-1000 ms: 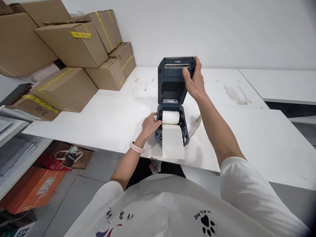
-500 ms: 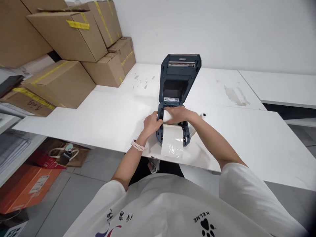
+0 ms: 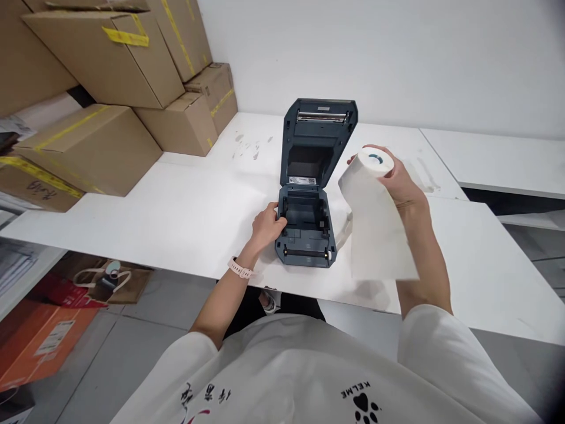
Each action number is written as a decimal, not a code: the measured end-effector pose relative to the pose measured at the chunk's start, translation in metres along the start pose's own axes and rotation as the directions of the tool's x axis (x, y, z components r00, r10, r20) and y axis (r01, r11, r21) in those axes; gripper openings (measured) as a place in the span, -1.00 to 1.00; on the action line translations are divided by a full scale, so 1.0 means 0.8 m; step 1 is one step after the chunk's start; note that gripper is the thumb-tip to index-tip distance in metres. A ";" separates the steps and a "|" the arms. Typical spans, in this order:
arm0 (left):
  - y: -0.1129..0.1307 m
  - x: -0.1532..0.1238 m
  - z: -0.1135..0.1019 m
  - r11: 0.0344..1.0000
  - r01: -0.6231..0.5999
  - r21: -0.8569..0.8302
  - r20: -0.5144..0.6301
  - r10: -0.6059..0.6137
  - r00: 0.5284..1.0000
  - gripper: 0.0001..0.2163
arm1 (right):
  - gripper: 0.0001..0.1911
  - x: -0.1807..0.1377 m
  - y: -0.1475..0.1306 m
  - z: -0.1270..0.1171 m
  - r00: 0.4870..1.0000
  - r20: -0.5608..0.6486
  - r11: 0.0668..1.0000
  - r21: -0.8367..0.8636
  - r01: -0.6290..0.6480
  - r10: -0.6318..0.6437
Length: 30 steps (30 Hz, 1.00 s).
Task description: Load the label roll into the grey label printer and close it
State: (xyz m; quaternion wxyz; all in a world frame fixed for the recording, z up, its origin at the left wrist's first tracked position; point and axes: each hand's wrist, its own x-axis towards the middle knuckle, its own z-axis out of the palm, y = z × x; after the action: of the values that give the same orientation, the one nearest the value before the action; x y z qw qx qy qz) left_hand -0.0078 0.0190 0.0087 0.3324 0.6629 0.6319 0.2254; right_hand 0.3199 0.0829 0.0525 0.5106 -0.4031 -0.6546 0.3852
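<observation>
A dark grey label printer (image 3: 304, 235) stands on the white table with its lid (image 3: 315, 141) raised, and its roll compartment shows bare inside. My left hand (image 3: 266, 227) is closed on the printer's left side wall, thumb over the rim. To the right of the printer, my right hand (image 3: 404, 182) holds a white label roll (image 3: 375, 160) up above the table, fingers wrapped round it. A long strip of labels (image 3: 379, 235) hangs loose from the roll towards me. A paler strip lies on the table by the printer's right side, partly behind the hanging labels.
Cardboard boxes (image 3: 88, 147) with yellow tape are piled at the table's left end. The white table (image 3: 198, 194) runs along a white wall. Below on the left are an orange box (image 3: 48, 335) and a brown paper bag (image 3: 132, 282).
My right hand has lifted the label roll out of the printer and carried it right, its strip trailing. My left hand has stayed on the printer's left side.
</observation>
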 end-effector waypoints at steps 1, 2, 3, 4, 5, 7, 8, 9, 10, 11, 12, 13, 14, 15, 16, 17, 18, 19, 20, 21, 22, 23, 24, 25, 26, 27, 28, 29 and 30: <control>0.000 0.000 0.000 1.000 0.000 -0.005 -0.001 0.000 1.000 -0.48 | -0.12 0.005 0.017 -0.004 0.997 -0.071 1.000 0.011 -0.021 0.022; -0.001 0.000 0.001 1.000 0.000 -0.009 -0.002 0.000 1.000 -0.49 | -0.11 0.011 0.034 -0.007 0.991 -0.123 0.998 0.019 -0.052 0.054; -0.001 0.000 0.001 1.000 0.000 -0.011 -0.004 0.000 1.000 -0.49 | -0.09 0.016 0.052 -0.009 0.983 -0.160 0.996 0.028 -0.089 0.093; -0.001 0.001 0.001 1.000 0.000 -0.012 -0.005 0.000 1.000 -0.49 | -0.07 0.021 0.069 -0.010 0.974 -0.180 0.991 0.033 -0.131 0.135; -0.002 0.001 0.002 1.000 0.000 -0.014 -0.007 0.000 1.000 -0.49 | -0.05 0.024 0.085 -0.010 0.965 -0.192 0.984 0.034 -0.176 0.179; -0.002 0.001 0.002 1.000 0.003 -0.022 -0.008 -0.003 1.000 -0.49 | -0.02 0.029 0.110 -0.007 0.945 -0.199 0.966 0.027 -0.259 0.259; -0.002 0.001 0.002 1.000 0.005 -0.027 -0.007 -0.005 1.000 -0.49 | -0.01 0.030 0.119 -0.005 0.936 -0.196 0.956 0.021 -0.293 0.292; -0.002 0.001 0.002 0.999 0.006 -0.032 -0.005 -0.006 1.000 -0.49 | 0.00 0.029 0.126 -0.002 0.929 -0.190 0.947 0.012 -0.320 0.316; -0.002 0.001 0.002 0.999 0.005 -0.035 -0.001 -0.006 1.000 -0.49 | 0.00 0.028 0.131 0.000 0.925 -0.181 0.941 0.002 -0.339 0.334; -0.002 0.001 0.001 0.999 0.003 -0.038 0.003 -0.003 1.000 -0.49 | -0.01 0.026 0.133 0.002 0.923 -0.169 0.936 -0.006 -0.352 0.346; -0.002 0.000 0.001 0.999 0.001 -0.041 0.007 0.000 1.000 -0.49 | -0.02 0.023 0.134 0.001 0.921 -0.153 0.931 -0.014 -0.364 0.357; -0.002 0.000 0.001 0.999 -0.003 -0.044 0.010 0.003 1.000 -0.49 | -0.06 0.018 0.133 -0.001 0.920 -0.131 0.926 -0.021 -0.376 0.371; -0.003 0.000 0.001 0.999 -0.005 -0.045 0.012 0.005 1.000 -0.49 | -0.10 0.011 0.130 -0.006 0.918 -0.102 0.922 -0.026 -0.387 0.383; -0.003 0.000 0.001 0.999 -0.007 -0.045 0.011 0.007 1.000 -0.49 | -0.16 0.002 0.127 -0.014 0.917 -0.080 0.919 -0.022 -0.394 0.391; -0.004 0.001 0.001 0.999 -0.008 -0.046 0.009 0.008 1.000 -0.50 | -0.23 -0.009 0.123 -0.023 0.918 -0.068 0.920 -0.007 -0.391 0.390; -0.004 0.001 0.001 0.999 -0.010 -0.050 0.009 0.010 1.000 -0.50 | -0.30 -0.023 0.118 -0.033 0.924 -0.065 0.926 0.021 -0.377 0.378; -0.005 0.001 0.002 0.998 -0.013 -0.056 0.008 0.013 1.000 -0.50 | -0.35 -0.039 0.114 -0.042 0.932 -0.065 0.933 0.054 -0.355 0.358; -0.006 0.001 0.002 0.998 -0.017 -0.063 0.010 0.017 1.000 -0.50 | -0.36 -0.055 0.111 -0.050 0.938 -0.053 0.938 0.082 -0.337 0.342; -0.006 0.002 0.003 0.997 -0.019 -0.071 0.013 0.020 1.000 -0.50 | -0.33 -0.071 0.109 -0.054 0.942 -0.022 0.938 0.094 -0.332 0.336; -0.006 0.002 0.003 0.997 -0.018 -0.079 0.017 0.019 1.000 -0.50 | -0.28 -0.087 0.107 -0.054 0.939 0.028 0.935 0.087 -0.345 0.344; -0.006 0.002 0.003 0.996 -0.014 -0.086 0.020 0.015 1.000 -0.50 | -0.23 -0.100 0.106 -0.051 0.928 0.087 0.927 0.061 -0.369 0.363; -0.006 0.002 0.003 0.996 -0.008 -0.090 0.020 0.010 1.000 -0.49 | -0.21 -0.110 0.106 -0.045 0.911 0.133 0.917 0.027 -0.397 0.391; -0.006 0.002 0.003 0.996 -0.003 -0.092 0.017 0.004 1.000 -0.49 | -0.24 -0.116 0.105 -0.037 0.894 0.161 0.906 -0.005 -0.422 0.417; -0.005 0.002 0.003 0.996 0.000 -0.094 0.013 0.001 1.000 -0.49 | -0.32 -0.120 0.102 -0.029 0.884 0.179 0.900 -0.025 -0.436 0.433; -0.005 0.002 0.003 0.996 0.001 -0.094 0.008 0.000 1.000 -0.49 | -0.39 -0.119 0.097 -0.022 0.882 0.197 0.902 -0.028 -0.431 0.428; -0.005 0.001 0.003 0.996 0.001 -0.092 0.005 0.000 1.000 -0.49 | -0.44 -0.116 0.089 -0.016 0.887 0.228 0.913 -0.014 -0.409 0.401; -0.004 0.001 0.003 0.996 0.000 -0.089 0.006 0.001 1.000 -0.49 | -0.45 -0.110 0.077 -0.011 0.896 0.271 0.930 0.012 -0.368 0.351; -0.004 0.001 0.002 0.996 -0.001 -0.088 0.008 0.002 1.000 -0.49 | -0.44 -0.102 0.061 -0.006 0.902 0.324 0.948 0.039 -0.315 0.286; -0.004 0.001 0.002 0.996 -0.002 -0.088 0.011 0.003 1.000 -0.49 | -0.42 -0.092 0.041 -0.001 0.899 0.381 0.966 0.054 -0.254 0.215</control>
State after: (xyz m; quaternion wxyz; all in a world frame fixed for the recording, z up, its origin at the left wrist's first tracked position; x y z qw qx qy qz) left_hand -0.0088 0.0191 0.0049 0.3645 0.6496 0.6186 0.2498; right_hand 0.3366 0.0275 -0.0038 0.3472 -0.3721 -0.6653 0.5463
